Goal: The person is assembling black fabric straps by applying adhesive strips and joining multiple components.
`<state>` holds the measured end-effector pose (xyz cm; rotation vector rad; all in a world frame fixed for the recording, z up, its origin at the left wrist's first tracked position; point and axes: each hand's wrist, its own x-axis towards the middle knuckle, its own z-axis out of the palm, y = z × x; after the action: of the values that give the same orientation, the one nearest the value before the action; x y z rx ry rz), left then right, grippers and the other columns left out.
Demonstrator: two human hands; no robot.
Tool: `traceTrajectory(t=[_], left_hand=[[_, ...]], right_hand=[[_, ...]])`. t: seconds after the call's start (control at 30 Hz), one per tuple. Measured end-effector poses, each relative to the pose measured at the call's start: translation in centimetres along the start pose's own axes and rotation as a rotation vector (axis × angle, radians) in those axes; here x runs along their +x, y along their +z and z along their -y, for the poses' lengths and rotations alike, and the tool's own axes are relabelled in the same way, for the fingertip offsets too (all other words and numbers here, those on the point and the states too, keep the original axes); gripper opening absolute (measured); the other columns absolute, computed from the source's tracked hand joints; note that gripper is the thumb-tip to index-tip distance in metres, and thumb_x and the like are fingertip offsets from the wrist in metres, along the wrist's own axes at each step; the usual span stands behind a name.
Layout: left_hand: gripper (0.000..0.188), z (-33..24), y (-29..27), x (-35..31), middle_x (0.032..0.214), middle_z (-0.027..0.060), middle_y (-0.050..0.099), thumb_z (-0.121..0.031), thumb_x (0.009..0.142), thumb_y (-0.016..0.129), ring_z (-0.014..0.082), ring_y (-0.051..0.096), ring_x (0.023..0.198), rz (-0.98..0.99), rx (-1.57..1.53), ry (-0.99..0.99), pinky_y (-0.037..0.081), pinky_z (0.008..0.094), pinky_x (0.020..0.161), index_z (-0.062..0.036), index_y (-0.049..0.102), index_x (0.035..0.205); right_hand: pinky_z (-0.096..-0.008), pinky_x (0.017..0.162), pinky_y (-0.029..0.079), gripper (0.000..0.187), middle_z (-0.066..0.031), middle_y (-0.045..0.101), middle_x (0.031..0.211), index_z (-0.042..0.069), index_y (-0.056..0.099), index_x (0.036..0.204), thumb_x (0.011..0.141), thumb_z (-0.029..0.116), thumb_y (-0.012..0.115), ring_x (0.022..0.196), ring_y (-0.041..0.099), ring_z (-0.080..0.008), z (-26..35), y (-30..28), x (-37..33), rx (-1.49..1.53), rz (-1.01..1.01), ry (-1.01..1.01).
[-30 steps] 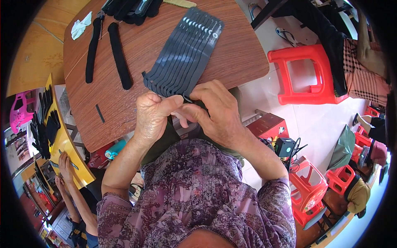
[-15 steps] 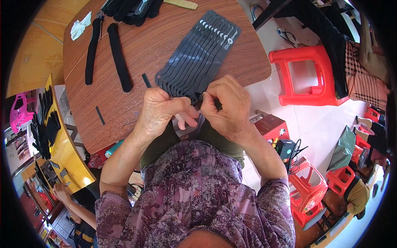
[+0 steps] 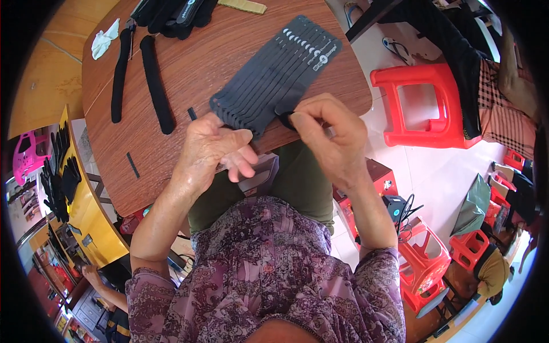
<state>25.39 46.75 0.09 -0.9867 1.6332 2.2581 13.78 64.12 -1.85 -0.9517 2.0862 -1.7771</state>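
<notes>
A fanned stack of dark grey cards (image 3: 269, 74) with rounded ends and pale printing lies slantwise on the brown wooden table (image 3: 189, 63). At the near right edge of the stack, my right hand (image 3: 334, 137) pinches the dark end of the outermost card, which is bent up and away from the others. My left hand (image 3: 211, 151) rests by the stack's near left end, its thumb close to the card edges. Its fingers are spread beyond the table edge with nothing visible in them.
Two black padded strips (image 3: 155, 86) lie left of the stack, beside a crumpled white tissue (image 3: 105, 39). Black bundled items (image 3: 174, 16) sit at the far edge. Small dark strips (image 3: 132, 164) lie near the left side. A red stool (image 3: 426, 106) stands right of the table.
My right hand has moved right, pulling the card's end away from the stack. My left thumb has drawn back left from the right hand. The view has shifted slightly.
</notes>
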Motion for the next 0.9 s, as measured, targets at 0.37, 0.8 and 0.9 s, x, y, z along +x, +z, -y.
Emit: traceTrajectory(t=[0.37, 0.8, 0.9], left_hand=[[0.025, 0.5, 2.0, -1.4, 0.082, 0.0033, 0.064, -0.018, 0.089, 0.065, 0.0064, 0.058, 0.069, -0.134, 0.153, 0.176, 0.044, 0.0176, 0.055, 0.0029, 0.062, 0.102], [0.022, 0.7, 0.4, -1.0, 0.07, 0.0008, 0.058, 0.006, 0.078, 0.06, 0.0042, 0.053, 0.058, -0.159, 0.203, 0.123, 0.041, 0.018, 0.049, 0.0062, 0.062, 0.1], [0.018, 0.7, 0.1, -1.1, 0.071, -0.0008, 0.057, 0.005, 0.078, 0.059, 0.0038, 0.052, 0.061, -0.156, 0.171, 0.122, 0.041, 0.0188, 0.052, 0.0047, 0.062, 0.096]], right_hand=[[-0.0369, 0.059, 0.045, 0.016, -0.0124, 0.058, 0.08, -0.001, 0.056, 0.084, 0.072, -0.004, 0.066, 0.069, 0.055, -0.0289, -0.5, 4.5, -1.5, -0.171, -0.055, -0.409], [-0.0366, 0.076, 0.045, 0.03, -0.0109, 0.062, 0.097, 0.003, 0.066, 0.094, 0.065, -0.001, 0.071, 0.088, 0.056, -0.0293, -0.3, -0.7, 3.8, -0.38, 0.171, -0.389], [-0.0358, 0.077, 0.046, 0.03, -0.0094, 0.061, 0.1, 0.004, 0.067, 0.093, 0.064, 0.002, 0.073, 0.091, 0.054, -0.028, -0.5, -0.5, 3.7, -0.428, 0.301, -0.342]])
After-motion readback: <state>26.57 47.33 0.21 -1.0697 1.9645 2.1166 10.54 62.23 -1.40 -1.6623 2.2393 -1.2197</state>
